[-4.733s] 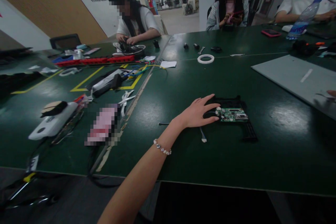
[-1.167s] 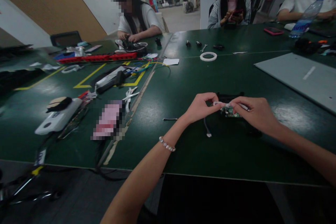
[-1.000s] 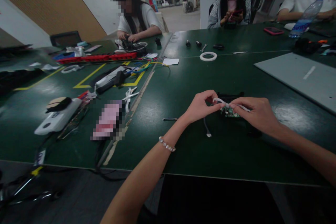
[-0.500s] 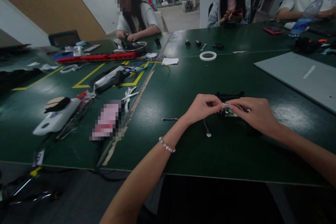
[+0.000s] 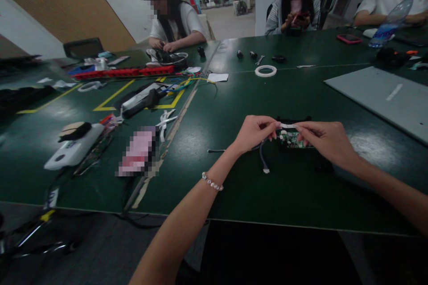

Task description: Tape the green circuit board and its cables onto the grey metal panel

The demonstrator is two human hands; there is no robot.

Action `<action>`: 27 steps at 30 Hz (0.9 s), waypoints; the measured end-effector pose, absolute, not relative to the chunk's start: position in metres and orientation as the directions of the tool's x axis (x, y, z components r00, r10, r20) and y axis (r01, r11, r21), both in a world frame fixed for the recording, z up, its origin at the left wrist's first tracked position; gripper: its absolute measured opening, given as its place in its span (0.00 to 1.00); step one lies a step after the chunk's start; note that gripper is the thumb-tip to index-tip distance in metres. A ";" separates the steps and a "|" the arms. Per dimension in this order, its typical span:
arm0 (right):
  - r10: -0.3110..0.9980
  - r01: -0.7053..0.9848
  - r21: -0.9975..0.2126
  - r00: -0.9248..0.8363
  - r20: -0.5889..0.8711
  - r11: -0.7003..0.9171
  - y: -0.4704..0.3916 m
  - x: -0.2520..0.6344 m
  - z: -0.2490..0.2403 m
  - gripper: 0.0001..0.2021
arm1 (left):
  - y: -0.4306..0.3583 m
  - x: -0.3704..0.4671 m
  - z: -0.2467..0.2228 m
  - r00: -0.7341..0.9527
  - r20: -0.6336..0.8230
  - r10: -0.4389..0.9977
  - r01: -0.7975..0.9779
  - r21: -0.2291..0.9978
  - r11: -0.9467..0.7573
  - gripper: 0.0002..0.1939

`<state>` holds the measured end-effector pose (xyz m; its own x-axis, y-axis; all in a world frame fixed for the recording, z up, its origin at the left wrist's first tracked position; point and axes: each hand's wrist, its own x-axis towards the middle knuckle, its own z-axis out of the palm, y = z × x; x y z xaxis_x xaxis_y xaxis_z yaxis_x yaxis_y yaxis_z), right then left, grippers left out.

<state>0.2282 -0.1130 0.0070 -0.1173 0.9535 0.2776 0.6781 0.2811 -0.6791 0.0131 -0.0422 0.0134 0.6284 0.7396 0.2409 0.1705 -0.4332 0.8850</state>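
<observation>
just over the far edge of the circuit board (image 5: 288, 139), you have a narrow white strip (image 5: 288, 126) drawn out fairly straight and close to level. expect it to be very light and soft: it looks thin, like tape or flat ribbon, so it probably bends and twists under little force, and may crease or cling to your skin if one face is tacky. take it by its ends and leave the middle flat. the board beneath calls for more care; its small parts look fragile, so its rim is the safer place to touch.

your left grip (image 5: 256, 133), left of the board, has thumb and finger pinched together on the strip's left end. your right grip (image 5: 329, 140), at the board's right, is clamped on the other end and hides part of the board; whether it touches the board, you cannot tell. a dark cable (image 5: 263, 158) with a pale plug (image 5: 266, 170) lies on the tabletop (image 5: 284, 196), left of the board and nearer you.
</observation>
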 end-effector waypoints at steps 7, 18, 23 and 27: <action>0.977 0.537 -0.818 -0.072 0.199 0.206 -0.115 0.224 0.012 0.14 | -0.040 0.018 0.010 0.605 0.250 0.756 0.187 0.878 -0.440 0.14; 0.964 -0.024 -0.986 -0.218 -0.156 -0.165 -0.126 0.185 0.007 0.14 | -0.050 0.033 -0.004 0.432 0.351 0.831 0.505 0.669 -0.545 0.14; 0.961 0.081 -0.980 -0.196 -0.195 -0.183 -0.128 0.176 -0.009 0.15 | -0.061 0.045 -0.005 0.481 0.313 0.819 0.589 0.577 -0.566 0.14; 0.972 0.284 -0.958 -0.217 -0.089 -0.025 -0.129 0.180 -0.007 0.17 | -0.066 0.046 -0.005 0.509 0.284 0.813 0.461 0.707 -0.536 0.12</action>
<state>0.1797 -0.1285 -0.0074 -0.2166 0.9722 -0.0891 0.2841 -0.0245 -0.9585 0.0460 -0.0657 -0.0049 0.5089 0.8127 0.2839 0.4610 -0.5358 0.7074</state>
